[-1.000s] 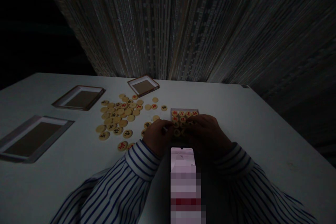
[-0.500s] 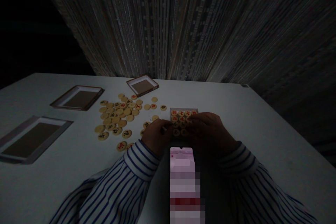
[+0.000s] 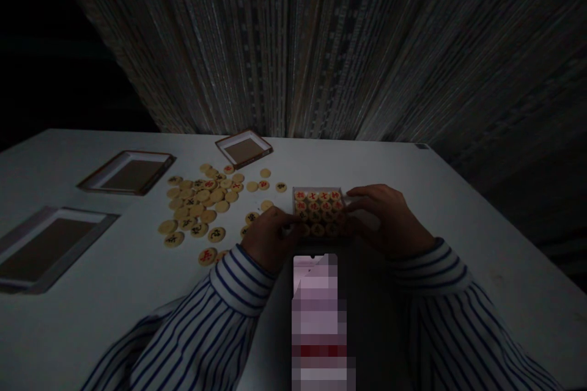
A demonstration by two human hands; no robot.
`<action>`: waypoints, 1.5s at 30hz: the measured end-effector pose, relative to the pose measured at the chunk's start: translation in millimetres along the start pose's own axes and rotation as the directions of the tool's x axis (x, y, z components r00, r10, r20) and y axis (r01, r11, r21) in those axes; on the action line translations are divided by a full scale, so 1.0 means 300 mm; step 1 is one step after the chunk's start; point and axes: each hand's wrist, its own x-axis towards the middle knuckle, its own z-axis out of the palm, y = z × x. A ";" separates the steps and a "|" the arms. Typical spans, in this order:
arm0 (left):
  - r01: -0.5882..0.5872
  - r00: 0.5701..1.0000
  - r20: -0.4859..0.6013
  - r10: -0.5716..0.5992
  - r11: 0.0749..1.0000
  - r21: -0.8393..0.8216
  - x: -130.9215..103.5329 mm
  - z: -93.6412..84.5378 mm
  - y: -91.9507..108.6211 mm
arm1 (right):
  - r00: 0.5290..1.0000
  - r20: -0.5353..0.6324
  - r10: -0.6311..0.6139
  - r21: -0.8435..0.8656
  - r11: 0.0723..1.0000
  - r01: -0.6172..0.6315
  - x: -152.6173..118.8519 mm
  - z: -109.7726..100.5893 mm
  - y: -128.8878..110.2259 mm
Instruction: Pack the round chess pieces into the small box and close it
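Fingers (image 3: 369, 190) of the right hand (image 3: 389, 220) are loosely curved, with a gap between them and the thumb, beside the right edge of a small, pale-edged rectangular box (image 3: 316, 189). They have just shifted there from over its contents; whether they press on the wall I cannot tell. The left hand (image 3: 268, 238) stays at the box's near left corner, thumb and forefinger bent close to each other; I cannot tell if anything is pinched between them.

That shift uncovers the round, pale wooden discs (image 3: 313, 196) inside: 2 far rows of 4 with red characters, then 2 nearer rows whose marks are darker (the light is very dim). I judge the visible layer to be full or nearly so, and the right hand to be minding the box's edge now, rather than single discs.

The box is on a white tabletop (image 3: 458, 226), just beyond a black-edged phone (image 3: 316, 317) with a lit screen. To the left, the loose heap of round, pale wooden pieces (image 3: 204, 197) seems unchanged, near 2 shallow, brown-rimmed trays (image 3: 131, 174) and 1 shallow, pale-rimmed tray (image 3: 46, 241), so much looks to be outside the box still
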 end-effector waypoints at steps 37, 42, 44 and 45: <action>-0.019 0.998 0.065 0.015 0.997 0.069 -0.005 -0.003 0.013 | 0.981 0.186 -0.052 0.081 0.996 0.037 -0.028 0.027 0.045; -0.039 0.998 0.056 0.035 0.997 0.062 -0.007 0.000 0.005 | 0.981 0.190 -0.046 0.069 0.997 0.033 -0.027 0.028 0.045; -0.053 0.998 0.050 0.050 0.997 0.054 -0.007 0.001 0.002 | 0.981 0.190 -0.044 0.070 0.997 0.031 -0.027 0.027 0.045; -0.057 0.998 0.044 0.054 0.997 0.049 -0.007 0.002 0.000 | 0.981 0.191 -0.045 0.073 0.997 0.032 -0.027 0.027 0.045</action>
